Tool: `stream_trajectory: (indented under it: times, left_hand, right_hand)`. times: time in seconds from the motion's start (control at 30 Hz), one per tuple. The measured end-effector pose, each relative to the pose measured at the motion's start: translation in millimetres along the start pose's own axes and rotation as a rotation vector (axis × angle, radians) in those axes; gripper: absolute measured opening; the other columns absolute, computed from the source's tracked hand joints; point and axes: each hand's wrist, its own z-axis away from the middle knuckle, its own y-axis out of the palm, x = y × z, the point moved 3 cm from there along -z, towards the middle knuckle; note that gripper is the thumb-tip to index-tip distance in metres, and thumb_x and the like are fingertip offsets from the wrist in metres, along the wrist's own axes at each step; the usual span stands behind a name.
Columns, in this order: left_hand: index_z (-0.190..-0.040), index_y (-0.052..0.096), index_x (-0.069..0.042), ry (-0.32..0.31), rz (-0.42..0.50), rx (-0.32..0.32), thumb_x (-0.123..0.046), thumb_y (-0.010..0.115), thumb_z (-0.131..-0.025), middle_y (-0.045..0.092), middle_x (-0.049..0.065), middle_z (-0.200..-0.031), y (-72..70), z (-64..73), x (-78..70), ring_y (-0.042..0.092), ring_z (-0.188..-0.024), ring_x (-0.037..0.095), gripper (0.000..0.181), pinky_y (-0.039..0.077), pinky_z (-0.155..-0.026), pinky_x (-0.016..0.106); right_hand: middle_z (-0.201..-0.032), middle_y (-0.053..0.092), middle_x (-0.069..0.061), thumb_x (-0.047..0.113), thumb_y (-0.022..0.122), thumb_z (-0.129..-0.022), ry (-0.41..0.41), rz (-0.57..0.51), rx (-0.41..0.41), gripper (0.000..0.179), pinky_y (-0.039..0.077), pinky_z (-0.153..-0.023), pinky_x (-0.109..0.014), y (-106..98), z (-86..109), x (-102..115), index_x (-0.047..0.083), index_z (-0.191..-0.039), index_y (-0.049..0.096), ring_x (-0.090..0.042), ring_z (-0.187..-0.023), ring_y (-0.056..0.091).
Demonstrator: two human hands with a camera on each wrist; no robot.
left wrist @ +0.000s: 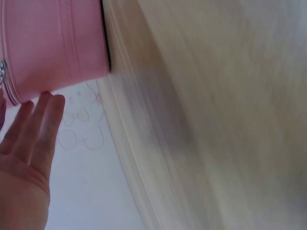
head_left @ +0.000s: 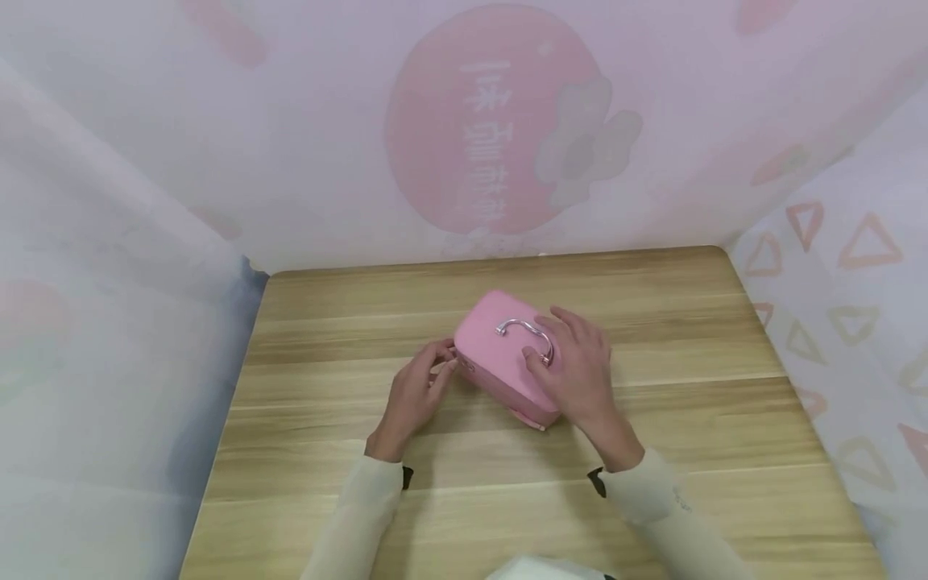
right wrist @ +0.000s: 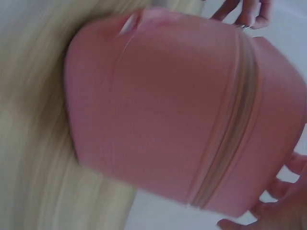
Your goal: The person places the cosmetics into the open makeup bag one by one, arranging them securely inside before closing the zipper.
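A pink cosmetic case [head_left: 500, 338] with a silver handle [head_left: 524, 324] on its lid sits closed on the wooden table. My left hand [head_left: 419, 391] is at its left corner, where the fingertips meet a small metal zipper pull [right wrist: 243, 27]. In the left wrist view, the other fingers [left wrist: 41, 124] of that hand extend beside the case wall. My right hand [head_left: 580, 366] grips the lid's right end, its thumb on top beside the handle and its fingers over the far edge. The zipper band [right wrist: 230, 124] runs around the case under the lid.
The wood-grain table [head_left: 326, 322] extends on all sides of the case. Printed pale curtains [head_left: 312, 145] stand behind it and to both sides. A white object [head_left: 544, 568] shows partly at the bottom edge of the head view.
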Motion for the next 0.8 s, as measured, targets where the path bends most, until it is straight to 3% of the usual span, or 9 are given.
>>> stream_trajectory:
  times: [0.13, 0.33, 0.57, 0.8]
  left_hand:
    - [-0.111, 0.064, -0.015, -0.024, -0.007, -0.022, -0.023, 0.064, -0.112, 0.068, 0.006, -0.15, 6.1, 6.7, -6.1, 0.076, -0.124, 0.028, 0.008, 0.067, -0.082, 0.031]
    - [-0.113, 0.064, -0.015, -0.043, -0.009, -0.063, -0.022, 0.065, -0.112, 0.069, 0.007, -0.148, 15.5, 18.9, -18.7, 0.075, -0.126, 0.028, 0.008, 0.066, -0.081, 0.026]
    - [-0.113, 0.063, -0.01, -0.004, -0.021, -0.112, -0.021, 0.065, -0.111, 0.069, 0.01, -0.144, 25.3, 28.9, -32.2, 0.073, -0.125, 0.029, 0.011, 0.066, -0.079, 0.026]
    - [-0.111, 0.063, -0.012, -0.04, 0.011, -0.119, -0.02, 0.067, -0.11, 0.067, 0.01, -0.144, 30.0, 33.2, -36.3, 0.072, -0.127, 0.029, 0.009, 0.067, -0.084, 0.03]
  right_hand:
    - [-0.159, 0.057, -0.015, 0.038, 0.077, -0.095, 0.116, 0.005, 0.031, 0.053, 0.028, -0.125, -0.065, 5.3, 3.2, 2.9, 0.013, -0.141, 0.069, -0.041, -0.15, 0.046]
    - [-0.163, 0.053, -0.014, 0.038, 0.075, -0.096, 0.187, 0.037, 0.059, 0.054, 0.025, -0.126, -0.066, 5.8, 8.9, 2.9, 0.016, -0.146, 0.066, -0.042, -0.154, 0.04]
    - [-0.166, 0.049, -0.014, 0.039, 0.069, -0.1, 0.215, 0.096, 0.086, 0.051, 0.02, -0.127, -0.07, 3.3, 13.7, 2.6, 0.019, -0.147, 0.065, -0.048, -0.159, 0.03]
    - [-0.164, 0.051, -0.014, 0.034, 0.064, -0.104, 0.2, 0.107, 0.045, 0.041, 0.024, -0.126, -0.071, 6.5, 8.6, -0.2, 0.018, -0.142, 0.068, -0.048, -0.159, 0.032]
